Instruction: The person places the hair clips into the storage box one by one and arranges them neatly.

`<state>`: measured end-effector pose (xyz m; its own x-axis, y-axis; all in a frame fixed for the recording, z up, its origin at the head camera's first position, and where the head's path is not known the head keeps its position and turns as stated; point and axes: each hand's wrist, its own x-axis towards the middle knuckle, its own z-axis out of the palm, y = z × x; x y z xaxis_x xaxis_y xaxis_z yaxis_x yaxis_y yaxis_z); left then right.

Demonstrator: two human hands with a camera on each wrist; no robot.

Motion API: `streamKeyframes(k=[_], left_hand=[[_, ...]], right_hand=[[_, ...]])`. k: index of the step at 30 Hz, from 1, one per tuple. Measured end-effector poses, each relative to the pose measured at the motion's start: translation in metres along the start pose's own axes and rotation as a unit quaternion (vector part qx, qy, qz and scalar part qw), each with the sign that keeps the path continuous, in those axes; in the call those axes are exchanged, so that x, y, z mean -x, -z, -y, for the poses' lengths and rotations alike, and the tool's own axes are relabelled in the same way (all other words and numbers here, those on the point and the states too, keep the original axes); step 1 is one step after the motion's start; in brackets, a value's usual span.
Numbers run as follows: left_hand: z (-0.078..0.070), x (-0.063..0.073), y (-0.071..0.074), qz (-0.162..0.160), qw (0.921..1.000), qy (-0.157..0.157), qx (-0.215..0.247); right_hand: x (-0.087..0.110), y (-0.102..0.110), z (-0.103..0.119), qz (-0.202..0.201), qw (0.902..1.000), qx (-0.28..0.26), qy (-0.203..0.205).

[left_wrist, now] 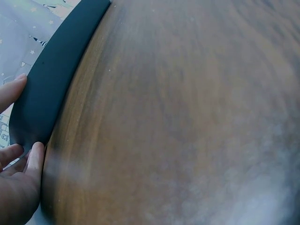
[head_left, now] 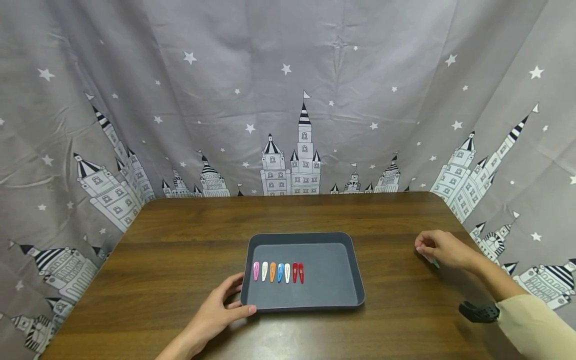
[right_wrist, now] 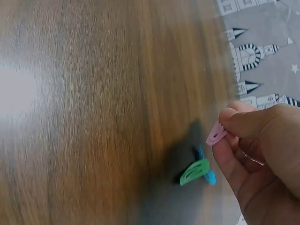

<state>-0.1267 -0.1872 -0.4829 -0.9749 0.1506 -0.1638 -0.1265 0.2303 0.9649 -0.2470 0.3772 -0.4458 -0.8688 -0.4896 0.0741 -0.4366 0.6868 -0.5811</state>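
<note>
My left hand (head_left: 218, 311) holds the near left corner of a dark grey tray (head_left: 315, 301), thumb at the front rim and fingers along the left side. Inside the tray lies a row of snap hair clips: a pink one (head_left: 256, 271), white ones (head_left: 264, 271), an orange one (head_left: 272, 272), a blue one (head_left: 280, 272) and two red ones (head_left: 295, 272). Far to the right, my right hand (head_left: 445, 248) pinches a pink hair clip (right_wrist: 215, 135) between thumb and finger. Below it on the table are a green hair clip (right_wrist: 195, 172) and a blue hair clip (right_wrist: 209, 177), partly overlapping.
The brown wooden table (head_left: 180, 235) reaches back to a grey curtain (head_left: 216, 115) printed with castles and stars. A black strap-like object (head_left: 479, 312) sits at the right wrist, by the pale sleeve (head_left: 535, 325).
</note>
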Motion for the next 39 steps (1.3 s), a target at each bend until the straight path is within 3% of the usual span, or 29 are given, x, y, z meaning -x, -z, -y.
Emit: streamKeyframes(k=[15, 28, 39], left_hand=[[0.001, 0.000, -0.001, -0.011, 0.9999, 0.007, -0.003], [0.003, -0.001, 0.000, -0.011, 0.9999, 0.004, -0.001], [0.003, -0.001, 0.000, -0.012, 0.9999, 0.002, -0.003]], right_hand=[[-0.020, -0.011, 0.025, -0.005, 0.9977, -0.061, -0.028], [-0.041, -0.022, 0.049, 0.006, 0.9922, -0.123, -0.022], [-0.063, -0.034, 0.076, 0.035, 0.9917, -0.123, 0.011]])
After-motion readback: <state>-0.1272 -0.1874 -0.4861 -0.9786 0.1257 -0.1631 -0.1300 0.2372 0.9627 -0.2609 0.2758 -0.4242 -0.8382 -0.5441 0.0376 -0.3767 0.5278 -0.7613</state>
